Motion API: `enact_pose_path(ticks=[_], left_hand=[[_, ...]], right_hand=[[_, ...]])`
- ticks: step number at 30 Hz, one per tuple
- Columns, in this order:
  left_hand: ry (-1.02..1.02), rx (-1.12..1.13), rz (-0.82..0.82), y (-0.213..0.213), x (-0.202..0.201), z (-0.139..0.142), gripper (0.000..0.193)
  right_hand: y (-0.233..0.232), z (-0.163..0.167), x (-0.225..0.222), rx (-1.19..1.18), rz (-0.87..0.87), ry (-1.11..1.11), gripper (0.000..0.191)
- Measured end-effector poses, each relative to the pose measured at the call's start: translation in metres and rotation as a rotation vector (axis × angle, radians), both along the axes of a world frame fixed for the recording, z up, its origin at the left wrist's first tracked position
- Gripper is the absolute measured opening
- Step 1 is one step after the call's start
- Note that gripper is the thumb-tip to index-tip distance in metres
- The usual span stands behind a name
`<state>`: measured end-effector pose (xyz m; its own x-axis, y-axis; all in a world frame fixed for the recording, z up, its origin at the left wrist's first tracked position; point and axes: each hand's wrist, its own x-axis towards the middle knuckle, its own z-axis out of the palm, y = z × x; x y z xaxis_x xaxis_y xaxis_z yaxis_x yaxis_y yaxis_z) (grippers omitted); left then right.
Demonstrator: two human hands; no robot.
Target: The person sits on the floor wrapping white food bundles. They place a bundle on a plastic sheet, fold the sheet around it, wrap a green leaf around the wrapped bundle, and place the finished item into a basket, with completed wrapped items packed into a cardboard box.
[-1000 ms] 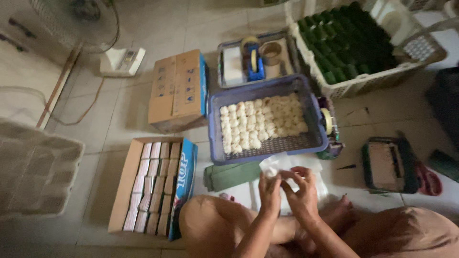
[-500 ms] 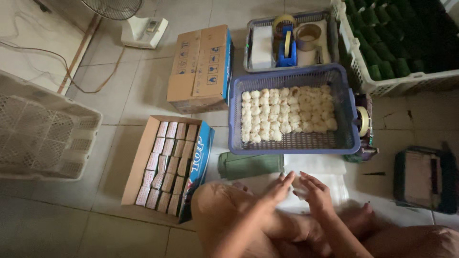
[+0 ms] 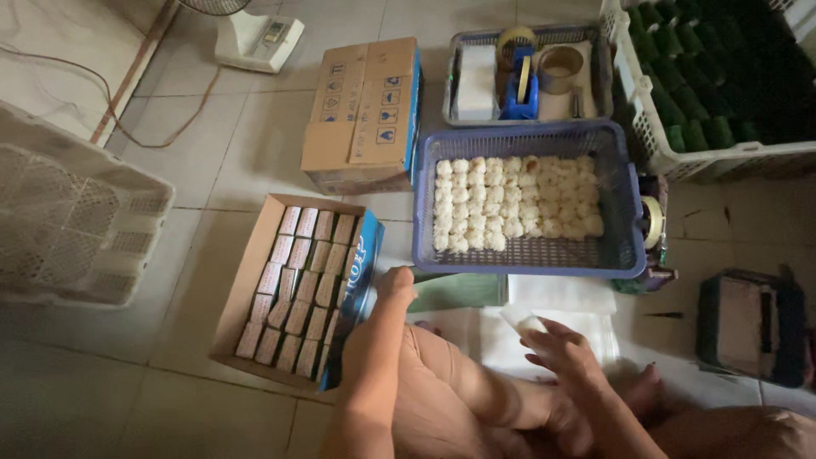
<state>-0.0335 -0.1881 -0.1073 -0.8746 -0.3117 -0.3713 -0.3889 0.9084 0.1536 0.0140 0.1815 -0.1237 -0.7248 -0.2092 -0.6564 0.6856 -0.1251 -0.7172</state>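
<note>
The left hand (image 3: 395, 285) hangs loosely curled and holds nothing, just beside the open cardboard box (image 3: 297, 289) of packets on the floor; the right hand (image 3: 565, 353), fingers half spread, pinches a small white piece (image 3: 523, 320) over the white sheets (image 3: 561, 297) near the purple basket (image 3: 625, 200) of pale balls.

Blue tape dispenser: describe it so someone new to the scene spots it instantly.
Start at the big blue-purple basket of pale round pieces in the middle of the floor. Directly behind it sits a smaller grey tray. The blue tape dispenser stands at its centre, between a white stack and a loose tape roll; it is the only bright blue item there.
</note>
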Motion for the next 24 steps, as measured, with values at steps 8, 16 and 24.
enact_pose_path(ticks=[8, 16, 24], left_hand=[[0.313, 1.005, 0.163, -0.001, 0.041, 0.027, 0.025], [0.15, 2.385, 0.406, 0.131, 0.072, 0.037, 0.049], [0.416, 2.238, 0.384, 0.233, 0.081, 0.069, 0.06]], right_hand=[[0.032, 0.068, -0.021, 0.247, 0.046, 0.12, 0.048], [0.004, 0.14, -0.012, -0.122, 0.151, 0.298, 0.032], [0.0, 0.111, 0.012, -0.197, -0.156, 0.416, 0.022]])
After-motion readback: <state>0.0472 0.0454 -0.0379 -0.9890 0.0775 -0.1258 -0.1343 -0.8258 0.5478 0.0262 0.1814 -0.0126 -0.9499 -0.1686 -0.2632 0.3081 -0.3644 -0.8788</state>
